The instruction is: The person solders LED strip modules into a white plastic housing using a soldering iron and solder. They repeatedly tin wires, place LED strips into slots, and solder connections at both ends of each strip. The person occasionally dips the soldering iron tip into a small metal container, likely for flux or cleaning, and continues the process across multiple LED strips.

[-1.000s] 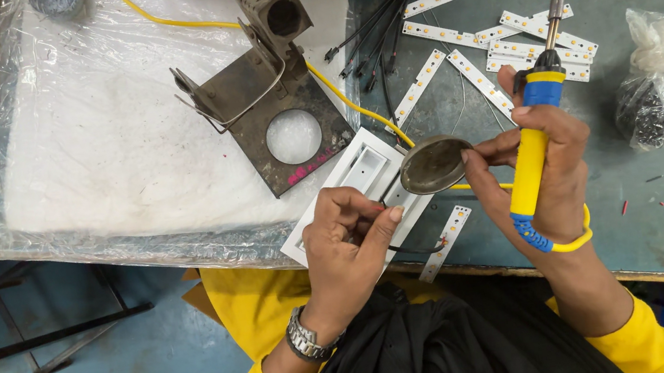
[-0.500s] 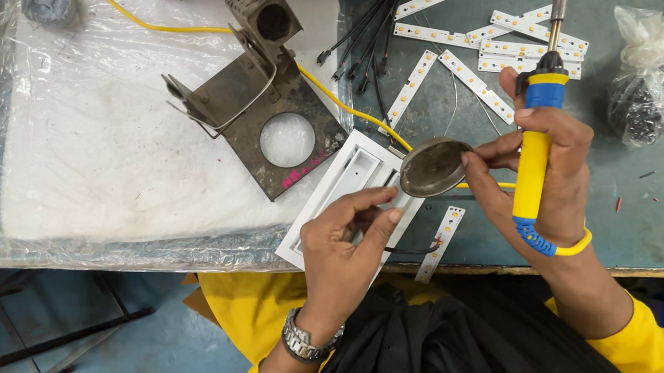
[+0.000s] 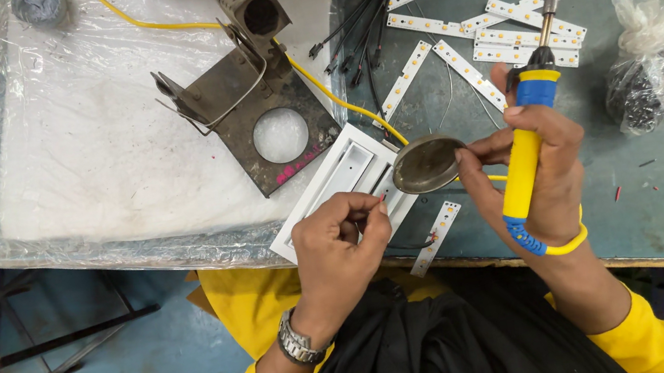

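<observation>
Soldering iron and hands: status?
Right hand grips yellow-blue soldering iron, tip up, fingers on round metal tin. Left hand pinches something small over white housing. LED strips beyond.

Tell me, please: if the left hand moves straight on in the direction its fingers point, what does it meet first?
Probably the round metal tin. The left hand pinches its fingertips over the white housing, pointing up-right toward it; depth is unclear.
</observation>
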